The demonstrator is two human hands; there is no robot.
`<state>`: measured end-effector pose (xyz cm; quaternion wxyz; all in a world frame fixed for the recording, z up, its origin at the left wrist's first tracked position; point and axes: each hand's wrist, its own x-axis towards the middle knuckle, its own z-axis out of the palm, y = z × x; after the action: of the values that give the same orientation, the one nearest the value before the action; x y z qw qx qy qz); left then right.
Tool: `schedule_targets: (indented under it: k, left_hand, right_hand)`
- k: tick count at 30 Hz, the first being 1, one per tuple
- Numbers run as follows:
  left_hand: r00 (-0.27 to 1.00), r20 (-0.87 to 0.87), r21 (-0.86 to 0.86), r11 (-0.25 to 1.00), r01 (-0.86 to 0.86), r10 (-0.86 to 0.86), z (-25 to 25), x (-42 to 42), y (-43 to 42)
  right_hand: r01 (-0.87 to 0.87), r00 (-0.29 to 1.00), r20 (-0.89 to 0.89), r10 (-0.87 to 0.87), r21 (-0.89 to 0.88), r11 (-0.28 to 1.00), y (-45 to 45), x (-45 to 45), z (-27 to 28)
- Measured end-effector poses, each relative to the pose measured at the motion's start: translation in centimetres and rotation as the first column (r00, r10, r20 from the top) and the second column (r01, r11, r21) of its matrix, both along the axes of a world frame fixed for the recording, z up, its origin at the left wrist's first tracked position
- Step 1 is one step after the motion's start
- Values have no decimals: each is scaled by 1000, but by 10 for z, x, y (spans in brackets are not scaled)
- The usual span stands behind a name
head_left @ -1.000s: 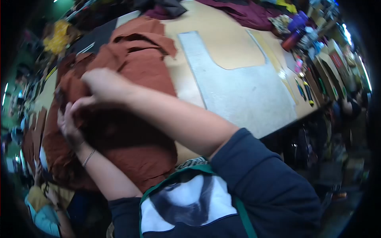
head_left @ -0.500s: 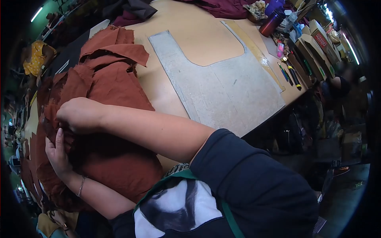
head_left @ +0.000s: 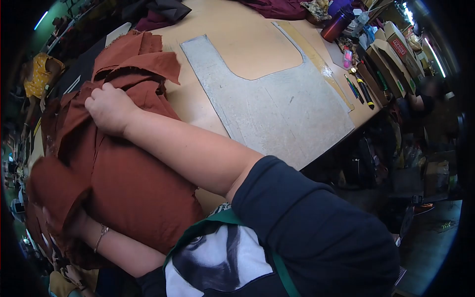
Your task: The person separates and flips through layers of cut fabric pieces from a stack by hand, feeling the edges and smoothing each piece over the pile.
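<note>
A thick pile of rust-red cloth (head_left: 143, 183) with frayed edges lies on the left of the table in the head view. My right hand (head_left: 111, 109) is closed on a fold of this cloth near the top of the pile, its fingertips tucked into the fabric. Lower down, my left hand (head_left: 76, 222) is mostly covered by a lifted flap of the same cloth (head_left: 57, 193). Only its wrist, with a bracelet (head_left: 101, 237), and part of the hand show clearly; the fingers are hidden or blurred.
A grey pattern board (head_left: 272, 114) lies on the tan table (head_left: 237, 20) beside a yellowish curved ruler (head_left: 321, 69). Pens and a yellow-black cutter (head_left: 365, 93) are near the right edge. Behind stand a dark red bottle (head_left: 338, 24) and cardboard boxes (head_left: 391, 59). Another person (head_left: 38, 76) is at far left.
My right hand has moved up the pile, away from my left hand, and grips a higher fold. A cloth flap now covers my left hand, which has shifted slightly down.
</note>
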<state>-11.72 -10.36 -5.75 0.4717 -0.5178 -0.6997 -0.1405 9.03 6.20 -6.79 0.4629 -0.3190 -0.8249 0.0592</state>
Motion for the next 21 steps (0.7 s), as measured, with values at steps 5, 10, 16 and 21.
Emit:
schedule_targets:
  k: [5, 10, 16, 21]
  left_hand:
    - [977, -196, 127, 986, 111, -85, -9, -9, -2]
    - [821, 107, 227, 817, 529, -561, -35, -13, 11]
    - [321, 836, 384, 893, 237, -445, 0, 52, 6]
    - [-166, 716, 661, 580, 477, -679, 28, 78, 11]
  right_hand:
    - [-28, 973, -230, -21, -209, 978, 7, -10, -1]
    - [-211, 820, -539, 191, 26, 977, -24, 2, 34]
    - [-579, 814, -234, 532, -414, 702, -56, -12, 34]
    - [-696, 716, -348, 606, -431, 574, -57, -4, 35]
